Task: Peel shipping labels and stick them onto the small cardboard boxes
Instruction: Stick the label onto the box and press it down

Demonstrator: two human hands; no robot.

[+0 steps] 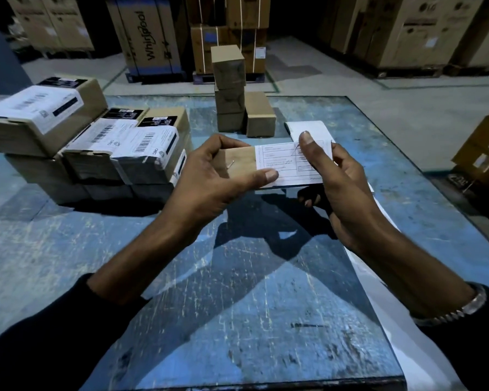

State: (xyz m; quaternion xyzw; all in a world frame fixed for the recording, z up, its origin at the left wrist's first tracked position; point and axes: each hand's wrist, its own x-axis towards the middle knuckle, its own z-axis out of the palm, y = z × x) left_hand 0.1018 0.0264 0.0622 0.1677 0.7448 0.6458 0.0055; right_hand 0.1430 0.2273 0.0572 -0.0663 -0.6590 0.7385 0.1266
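Observation:
My left hand [209,176] grips a small cardboard box [237,162] above the blue table, thumb on its near edge. A white printed shipping label [287,163] lies across the right part of the box top. My right hand [333,176] holds the box's right end, its thumb pressing on the label's far right corner. A roll of white labels [305,128] lies on the table just behind my right hand. Behind the held box stand several plain small boxes [229,80], three stacked and one beside them.
Stacked labelled boxes [91,136] fill the table's left side. A strip of white backing paper [384,292] trails along the right edge of the scratched blue table [237,306]. Large appliance cartons [153,38] stand on the floor beyond.

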